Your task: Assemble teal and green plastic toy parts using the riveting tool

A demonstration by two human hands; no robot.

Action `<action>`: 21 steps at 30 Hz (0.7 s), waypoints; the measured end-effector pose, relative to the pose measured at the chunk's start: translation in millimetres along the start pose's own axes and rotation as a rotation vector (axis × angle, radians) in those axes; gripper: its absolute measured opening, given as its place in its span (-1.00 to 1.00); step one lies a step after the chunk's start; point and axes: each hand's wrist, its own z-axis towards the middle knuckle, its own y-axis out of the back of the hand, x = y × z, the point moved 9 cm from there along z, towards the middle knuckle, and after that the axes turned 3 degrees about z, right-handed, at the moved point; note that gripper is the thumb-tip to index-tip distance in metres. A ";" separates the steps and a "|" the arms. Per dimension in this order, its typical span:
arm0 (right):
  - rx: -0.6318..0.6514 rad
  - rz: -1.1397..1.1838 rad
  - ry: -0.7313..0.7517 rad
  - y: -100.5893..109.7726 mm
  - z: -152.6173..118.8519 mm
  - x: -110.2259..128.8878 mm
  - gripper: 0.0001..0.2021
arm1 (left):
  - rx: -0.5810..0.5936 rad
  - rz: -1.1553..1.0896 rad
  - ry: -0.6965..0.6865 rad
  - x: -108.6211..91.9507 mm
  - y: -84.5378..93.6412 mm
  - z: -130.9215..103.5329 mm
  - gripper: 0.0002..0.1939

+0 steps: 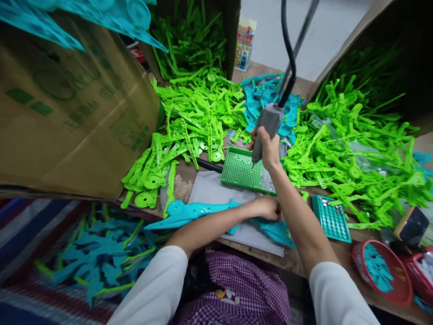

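Note:
My right hand [267, 146] is wrapped round a grey electric screwdriver [270, 119], its tip above a green perforated tray [238, 167] with small metal screws at its right end. Below the tray, my left hand [267, 207] is closed near the right end of the blue plastic parts; its fingertips are partly hidden by my right forearm. A long blue part [192, 213] lies beneath my left forearm on a grey cloth [209, 185]. Another blue piece [275, 232] lies under and right of the left hand.
Lime-green parts [203, 108] cover the table's back left, more [355, 149] the right. Blue parts [260, 99] lie between them. A cardboard box [77, 104] stands left. At right are a teal tray [329, 219], a red basket [399, 284] and a phone [412, 225].

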 end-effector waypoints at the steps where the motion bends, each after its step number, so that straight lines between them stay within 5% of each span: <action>1: -0.064 -0.010 0.010 14.1 4.3 -5.0 -0.50 | 0.008 0.006 0.006 0.6 -0.4 0.1 -0.74; 4: -0.167 0.003 0.067 30.6 12.5 -15.3 -0.46 | 0.012 0.026 0.024 3.2 0.6 -2.9 -0.67; 21: -0.196 0.044 0.116 29.1 19.4 -40.7 -0.43 | 0.037 0.004 0.087 9.3 0.5 -4.3 -0.52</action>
